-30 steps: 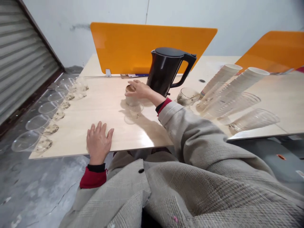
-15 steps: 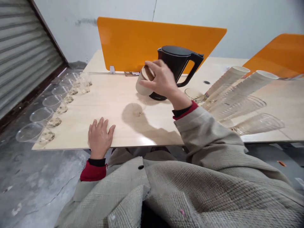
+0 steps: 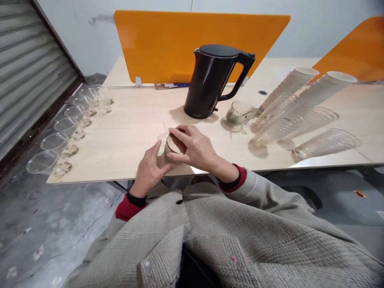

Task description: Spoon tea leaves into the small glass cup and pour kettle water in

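A small whitish canister [image 3: 162, 159] with a brown top or inside is tilted above the table near its front edge. My right hand [image 3: 196, 150] grips it around the rim from the right. From the left, my left hand [image 3: 150, 168] closes around its lower side, with thumb and fingers on either side of the body. Just behind the canister stands a clear plastic cup [image 3: 172, 123], partly hidden by my hands. Whatever the canister contains is not clear to see.
A black kettle [image 3: 211, 82] stands before the orange divider [image 3: 168, 44]. Beside it is a ribbed glass bowl [image 3: 235, 113]. Stacked cups [image 3: 306, 94] rise at right. Clear cups [image 3: 54, 144] with dark bits inside line the left edge.
My right hand has brought the canister from beside the kettle towards the table's front edge. My left hand has lifted off the table and moved right to the canister.
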`<state>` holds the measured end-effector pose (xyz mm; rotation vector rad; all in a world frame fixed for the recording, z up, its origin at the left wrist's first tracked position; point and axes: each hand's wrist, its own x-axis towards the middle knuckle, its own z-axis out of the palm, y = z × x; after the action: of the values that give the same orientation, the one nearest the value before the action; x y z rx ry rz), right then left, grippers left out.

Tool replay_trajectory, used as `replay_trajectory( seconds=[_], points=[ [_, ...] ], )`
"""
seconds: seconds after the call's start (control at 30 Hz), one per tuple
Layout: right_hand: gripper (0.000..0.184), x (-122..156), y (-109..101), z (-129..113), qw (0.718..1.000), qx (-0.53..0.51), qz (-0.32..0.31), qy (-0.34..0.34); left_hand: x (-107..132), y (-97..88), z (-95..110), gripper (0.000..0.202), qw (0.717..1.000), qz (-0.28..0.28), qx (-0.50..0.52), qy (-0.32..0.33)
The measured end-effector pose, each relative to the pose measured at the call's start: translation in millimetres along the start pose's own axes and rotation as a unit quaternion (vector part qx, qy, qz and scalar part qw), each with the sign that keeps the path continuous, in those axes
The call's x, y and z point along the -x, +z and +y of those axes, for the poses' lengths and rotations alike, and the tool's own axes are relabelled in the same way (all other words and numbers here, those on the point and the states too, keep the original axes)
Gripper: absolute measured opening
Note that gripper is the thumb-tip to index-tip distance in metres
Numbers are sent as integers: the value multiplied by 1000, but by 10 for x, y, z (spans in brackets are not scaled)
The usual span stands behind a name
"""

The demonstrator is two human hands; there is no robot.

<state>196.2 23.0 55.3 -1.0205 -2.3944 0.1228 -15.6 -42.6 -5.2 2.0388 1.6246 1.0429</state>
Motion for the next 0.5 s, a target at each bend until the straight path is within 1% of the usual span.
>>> replay_trajectory(
  seconds=[0.07,0.13,0.2,0.27,0.4,0.5],
  points=[
    [73,-26,82,-18,1000,20,-12,10,-70,135,70,99,999,-6,42,-10],
    [73,-47,117,-34,999,34,-19,20,-134,245,89,102,998,6,61,-21],
    [73,-57,133,-48,999,41,-19,27,-181,317,79,104,997,24,71,-25],
    [72,-53,148,-58,998,45,-14,29,-208,356,66,101,996,37,82,-20],
    [70,-23,198,-54,999,25,13,30,-219,387,78,87,995,46,88,-3],
    [64,-7,246,-44,999,-9,36,37,-209,408,99,85,995,48,87,1]
  ],
)
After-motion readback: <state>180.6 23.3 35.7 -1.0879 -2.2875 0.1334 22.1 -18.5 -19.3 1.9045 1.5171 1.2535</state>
